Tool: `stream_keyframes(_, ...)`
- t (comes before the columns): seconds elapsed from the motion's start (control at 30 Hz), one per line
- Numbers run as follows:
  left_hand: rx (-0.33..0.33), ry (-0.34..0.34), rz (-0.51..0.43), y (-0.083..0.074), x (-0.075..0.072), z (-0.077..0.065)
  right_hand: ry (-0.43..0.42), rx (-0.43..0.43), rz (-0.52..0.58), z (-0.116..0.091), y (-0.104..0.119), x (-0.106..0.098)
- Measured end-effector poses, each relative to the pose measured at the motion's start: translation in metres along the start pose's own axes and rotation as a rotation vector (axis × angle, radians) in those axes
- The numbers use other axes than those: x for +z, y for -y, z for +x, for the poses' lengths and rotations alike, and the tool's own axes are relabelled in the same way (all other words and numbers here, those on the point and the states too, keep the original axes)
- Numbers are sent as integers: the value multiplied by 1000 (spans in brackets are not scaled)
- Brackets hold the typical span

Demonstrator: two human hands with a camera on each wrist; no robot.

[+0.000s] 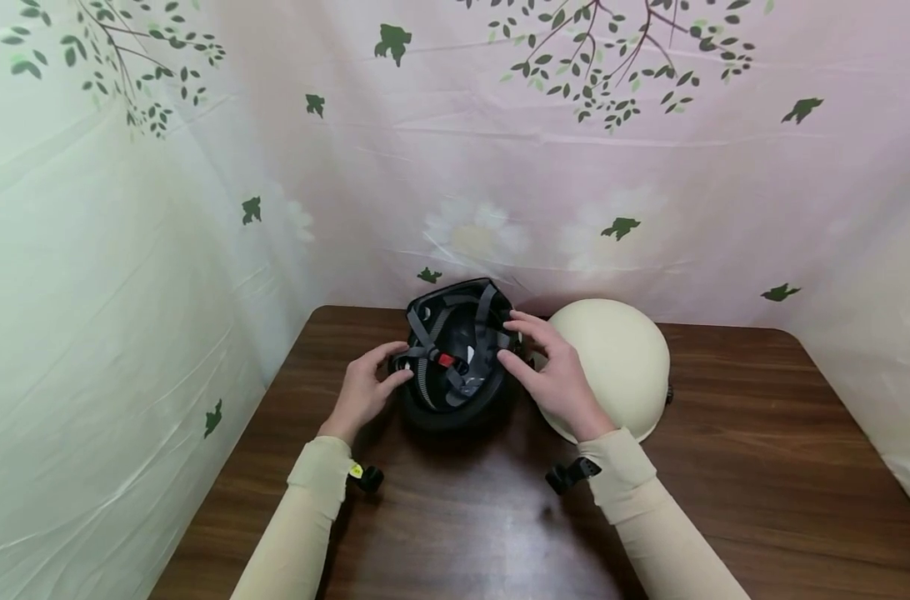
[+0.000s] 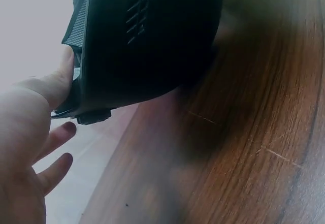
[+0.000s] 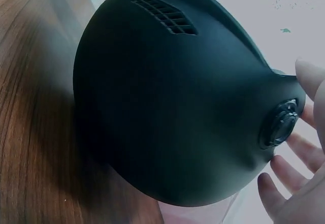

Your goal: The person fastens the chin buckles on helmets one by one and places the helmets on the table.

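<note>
A black helmet (image 1: 455,419) is turned with its hollow toward the head camera, baring grey straps (image 1: 423,331), a red buckle piece (image 1: 446,360) and the lining. My left hand (image 1: 361,392) holds its left edge, thumb at the rim. On the opposite edge my right hand (image 1: 558,375) grips the rim between thumb and fingers. In the right wrist view, the fingers lie by a round knob (image 3: 281,126) on the smooth shell. A slotted vent (image 2: 138,10) shows on the shell in the left wrist view.
A cream-coloured helmet (image 1: 612,358) sits dome up just right of the black one, partly behind my right hand. Both are toward the back of the brown wooden table (image 1: 762,450). A pale printed curtain (image 1: 365,208) hangs behind the table and along its sides.
</note>
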State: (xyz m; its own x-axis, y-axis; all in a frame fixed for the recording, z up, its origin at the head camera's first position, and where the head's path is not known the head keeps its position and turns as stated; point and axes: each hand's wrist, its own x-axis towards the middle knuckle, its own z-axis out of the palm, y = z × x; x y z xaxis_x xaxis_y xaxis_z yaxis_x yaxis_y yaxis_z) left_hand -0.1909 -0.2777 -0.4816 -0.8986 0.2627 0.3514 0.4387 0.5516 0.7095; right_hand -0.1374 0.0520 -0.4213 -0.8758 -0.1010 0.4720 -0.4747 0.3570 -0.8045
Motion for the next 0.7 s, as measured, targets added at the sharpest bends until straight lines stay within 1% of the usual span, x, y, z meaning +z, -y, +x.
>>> stream_keyframes(0.17,-76,63,-32,3,4,-1,22,9,-3,2,-1,0)
stream_keyframes(0.27,-96,98,-24,7,8,-3,42,15,-17,2,0,0)
stream_keyframes(0.4,-84,144,-3,11,15,-3,69,-2,-48,2,-1,2)
stream_keyframes(0.5,-74,178,-12,15,18,-3,98,-1,-71,2,-1,5)
stream_keyframes(0.6,-69,189,-26,18,20,-4,121,8,-94,2,-1,9)
stream_keyframes(0.7,-58,186,-40,19,21,-5,133,14,-114,4,1,11)
